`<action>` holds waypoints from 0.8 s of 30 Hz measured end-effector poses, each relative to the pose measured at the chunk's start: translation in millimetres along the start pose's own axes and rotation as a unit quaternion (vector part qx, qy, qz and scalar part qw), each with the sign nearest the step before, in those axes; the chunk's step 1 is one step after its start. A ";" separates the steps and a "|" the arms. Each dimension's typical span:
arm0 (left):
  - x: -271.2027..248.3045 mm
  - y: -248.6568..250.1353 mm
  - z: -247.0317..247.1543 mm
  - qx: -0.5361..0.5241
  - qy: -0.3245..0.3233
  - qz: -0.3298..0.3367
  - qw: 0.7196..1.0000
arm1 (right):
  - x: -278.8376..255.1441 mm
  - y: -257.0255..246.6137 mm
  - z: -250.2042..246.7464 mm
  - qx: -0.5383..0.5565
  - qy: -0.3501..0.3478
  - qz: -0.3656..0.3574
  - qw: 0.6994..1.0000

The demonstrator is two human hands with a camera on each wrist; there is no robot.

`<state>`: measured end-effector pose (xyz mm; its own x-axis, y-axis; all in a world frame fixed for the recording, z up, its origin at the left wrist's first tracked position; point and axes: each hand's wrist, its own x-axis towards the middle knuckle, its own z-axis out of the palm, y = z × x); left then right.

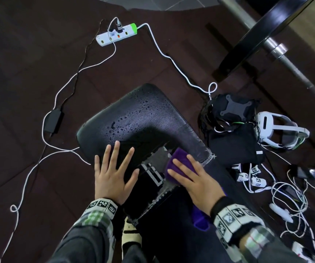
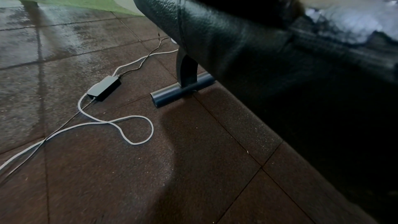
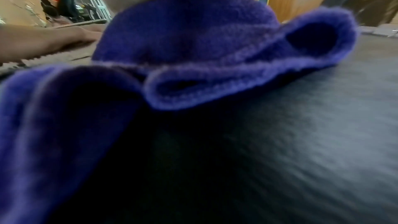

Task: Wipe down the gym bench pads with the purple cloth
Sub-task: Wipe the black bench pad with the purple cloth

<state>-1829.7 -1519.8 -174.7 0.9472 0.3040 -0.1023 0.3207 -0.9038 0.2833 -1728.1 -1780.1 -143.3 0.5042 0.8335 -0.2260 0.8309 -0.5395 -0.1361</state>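
A: Where's the purple cloth [image 1: 179,158] right now?

B: Bunched under the right hand [image 1: 194,179], on the near right part of the black bench pad [image 1: 145,118]. The fingers lie straight and flat on top, pressing it down rather than gripping it. A loose tail of the cloth hangs out behind the wrist.

A: And the left hand [image 1: 113,175]?

B: Spread flat on the pad beside it, fingers apart, holding nothing. I'd say it is bracing the worktop.

A: How should the wipe go?

B: Probably in long strokes away from the body, toward the far rounded end, where water droplets [image 1: 134,118] bead on the surface. Keep the palm flat so the cloth stays wide; in the right wrist view it has rolled into soft loops, which would cut contact. Flattening those folds should help.

A: What's the material like?

B: The pad is grained, leather-like vinyl, glossy where wet, with a stitched seam [image 1: 208,158] at the right edge. The cloth is fuzzy microfibre, likely absorbent. On the rubber floor lie a white cable [image 1: 164,54], a power strip [image 1: 117,34] and a black adapter [image 1: 53,120].
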 end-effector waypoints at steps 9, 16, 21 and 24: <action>0.0 0.1 0.0 -0.004 -0.003 -0.002 1.000 | 53.7 16.2 -24.4 0.041 0.050 0.132 0.989; 2.6 -10.6 -9.1 0.015 -0.003 0.034 0.999 | 23.3 -28.5 -2.9 0.015 0.015 0.011 1.000; 9.5 -45.1 -18.3 0.012 -0.023 0.050 0.998 | -29.0 -17.5 0.7 0.055 0.015 0.033 0.998; 10.2 -52.7 -16.3 -0.006 -0.043 0.057 0.997 | -21.1 -13.9 -5.8 0.095 0.048 0.077 0.991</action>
<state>-1836.8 -1464.1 -175.2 0.9736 0.1726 -0.1493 0.2117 -0.9272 0.3090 -1748.9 -1789.5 -131.1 0.6491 0.7423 -0.1663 0.6876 -0.6660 -0.2892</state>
